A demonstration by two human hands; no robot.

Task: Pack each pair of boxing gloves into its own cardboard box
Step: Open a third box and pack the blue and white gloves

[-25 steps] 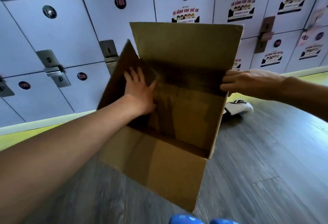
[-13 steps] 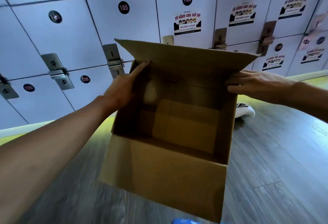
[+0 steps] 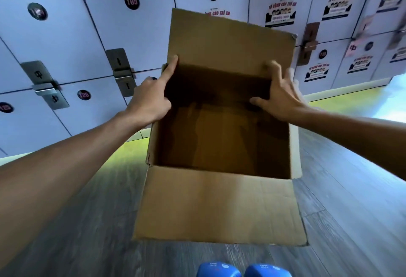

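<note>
Reaches from 8 and 4 o'clock; grips cardboard box [image 3: 219, 206] with left hand [image 3: 149, 102], index toward 1; touches it with splayed right hand [image 3: 282, 101].

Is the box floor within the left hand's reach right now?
Probably yes: the cardboard box is open, nothing shows inside it, and the left hand grips its far-left corner.
</note>
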